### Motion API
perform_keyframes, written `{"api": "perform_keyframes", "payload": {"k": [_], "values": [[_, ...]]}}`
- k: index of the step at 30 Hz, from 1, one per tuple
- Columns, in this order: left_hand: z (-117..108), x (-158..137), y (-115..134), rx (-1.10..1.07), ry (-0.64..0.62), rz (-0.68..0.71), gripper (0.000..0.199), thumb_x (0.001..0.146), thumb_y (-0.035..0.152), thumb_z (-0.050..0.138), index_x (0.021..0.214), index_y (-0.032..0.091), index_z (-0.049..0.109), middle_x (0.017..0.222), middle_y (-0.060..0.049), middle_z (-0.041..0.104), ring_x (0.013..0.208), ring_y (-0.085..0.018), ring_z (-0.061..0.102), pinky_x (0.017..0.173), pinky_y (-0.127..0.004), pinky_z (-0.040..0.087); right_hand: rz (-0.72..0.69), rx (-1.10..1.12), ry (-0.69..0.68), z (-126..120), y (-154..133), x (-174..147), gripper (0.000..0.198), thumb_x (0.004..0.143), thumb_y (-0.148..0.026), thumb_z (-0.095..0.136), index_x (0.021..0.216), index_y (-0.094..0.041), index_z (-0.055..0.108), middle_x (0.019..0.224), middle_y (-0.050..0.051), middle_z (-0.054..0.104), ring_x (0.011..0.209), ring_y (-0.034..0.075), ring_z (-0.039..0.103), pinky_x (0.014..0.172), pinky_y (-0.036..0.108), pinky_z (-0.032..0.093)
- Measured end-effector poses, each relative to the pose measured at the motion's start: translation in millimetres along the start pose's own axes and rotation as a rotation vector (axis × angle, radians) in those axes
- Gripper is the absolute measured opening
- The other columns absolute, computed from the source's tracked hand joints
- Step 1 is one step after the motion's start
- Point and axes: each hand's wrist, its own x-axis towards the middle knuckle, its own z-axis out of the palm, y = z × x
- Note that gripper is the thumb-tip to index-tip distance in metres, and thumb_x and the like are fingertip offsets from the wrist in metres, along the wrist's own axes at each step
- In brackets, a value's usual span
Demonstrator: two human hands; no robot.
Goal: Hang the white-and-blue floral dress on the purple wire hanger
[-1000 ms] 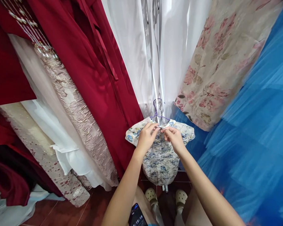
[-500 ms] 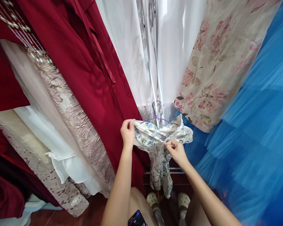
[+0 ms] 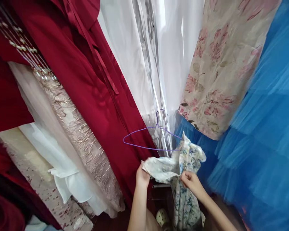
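A white dress with a blue and yellow floral print [image 3: 187, 195] hangs by one shoulder from the right end of a purple wire hanger [image 3: 141, 148]. The hanger's left arm is bare. My left hand [image 3: 142, 175] is closed on the dress's left edge, pulled down below the hanger. At the middle of the neckline my right hand [image 3: 189, 179] pinches the fabric. The lower part of the dress drops between my legs. The hanger's hook sits by metal rods [image 3: 156, 80]; what it hooks onto is hard to make out.
Long dark red garments [image 3: 94, 106] hang at the left, beside a pinkish textured dress [image 3: 79, 128] and white cloth [image 3: 62, 179]. White fabric [image 3: 173, 41] hangs behind the rods. To the right are a beige floral garment [image 3: 221, 77] and blue tulle [image 3: 260, 154]. A pale clog [image 3: 161, 217] stands below.
The dress's left shoulder has come off the hanger, baring its left arm. Both hands have moved down and to the right with the fabric. The phone on my lap is out of view.
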Motion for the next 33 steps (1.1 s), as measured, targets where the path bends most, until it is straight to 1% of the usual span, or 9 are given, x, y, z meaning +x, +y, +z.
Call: {"api": "perform_keyframes", "payload": {"k": [4,6,9,14,17,22,25,29,33], "values": [[16,-54,-9,-0.084,-0.122,-0.128,0.011,0.084,0.026,0.068,0.089,0.016,0.067,0.099,-0.009,0.069,0.106,-0.025,0.066,0.087,-0.035,0.054,0.067,-0.093,0.007,-10,29,-19,0.023,0.074,-0.03,0.062,0.055,-0.018,0.057,0.048,-0.001,0.055,0.05,0.017,0.053,0.055,0.028,0.041],[33,-82,-7,-0.012,-0.261,-0.085,0.018,0.087,0.034,0.066,0.095,0.017,0.067,0.109,-0.01,0.067,0.111,-0.025,0.063,0.09,-0.035,0.052,0.057,-0.154,-0.014,-12,24,-28,0.017,0.068,-0.028,0.07,0.08,-0.016,0.071,0.076,0.005,0.07,0.072,0.024,0.064,0.071,0.034,0.049],[62,-114,-3,0.346,-0.512,0.101,0.023,0.093,0.038,0.057,0.093,0.017,0.067,0.108,-0.011,0.067,0.101,-0.022,0.063,0.088,-0.031,0.049,-0.032,-0.102,-0.151,-8,-7,-41,0.064,0.065,-0.029,0.081,0.125,-0.021,0.062,0.127,0.01,0.063,0.116,0.032,0.056,0.102,0.041,0.042],[75,-125,-4,0.861,-0.585,0.234,0.027,0.097,0.043,0.046,0.099,0.021,0.062,0.092,-0.005,0.066,0.086,-0.018,0.06,0.081,-0.028,0.045,-0.012,0.2,-0.343,2,-64,-48,0.035,0.091,-0.045,0.058,0.096,-0.013,0.072,0.09,0.006,0.07,0.084,0.024,0.062,0.078,0.033,0.049],[60,-121,-7,0.88,-0.662,0.083,0.026,0.097,0.044,0.046,0.107,0.022,0.056,0.092,-0.002,0.065,0.087,-0.018,0.059,0.082,-0.028,0.046,-0.049,0.196,-0.326,-13,-84,-44,0.033,0.093,-0.043,0.057,0.093,-0.013,0.071,0.088,0.004,0.069,0.078,0.02,0.059,0.073,0.03,0.047],[30,-122,-17,0.774,-0.898,-0.156,0.045,0.085,0.027,0.064,0.128,0.02,0.056,0.122,-0.005,0.064,0.114,-0.023,0.057,0.101,-0.034,0.042,-0.185,-0.035,-0.197,-72,-106,-26,0.022,0.091,-0.036,0.06,0.095,-0.016,0.069,0.09,0.004,0.069,0.085,0.023,0.06,0.077,0.03,0.047],[19,-119,-25,0.824,-0.885,-0.161,0.039,0.081,0.019,0.062,0.121,0.018,0.062,0.115,-0.006,0.067,0.109,-0.024,0.06,0.098,-0.033,0.044,-0.261,-0.143,-0.064,-104,-116,-4,0.021,0.09,-0.038,0.061,0.092,-0.018,0.068,0.09,0.004,0.068,0.084,0.024,0.059,0.075,0.03,0.045],[12,-105,-23,0.853,-0.7,0.013,0.035,0.079,0.013,0.056,0.113,0.019,0.063,0.108,-0.004,0.066,0.103,-0.022,0.06,0.093,-0.029,0.044,-0.346,-0.147,0.13,-118,-133,43,0.02,0.089,-0.04,0.061,0.088,-0.02,0.065,0.086,0.001,0.065,0.081,0.021,0.057,0.077,0.029,0.043],[7,-81,7,0.929,-0.52,0.241,0.014,0.082,0.018,0.051,0.09,0.017,0.063,0.084,-0.001,0.063,0.081,-0.018,0.058,0.073,-0.023,0.044,-0.279,0.024,-0.04,-94,-148,87,0.025,0.085,-0.043,0.065,0.085,-0.019,0.065,0.083,-0.001,0.067,0.076,0.018,0.058,0.073,0.027,0.044]]}}
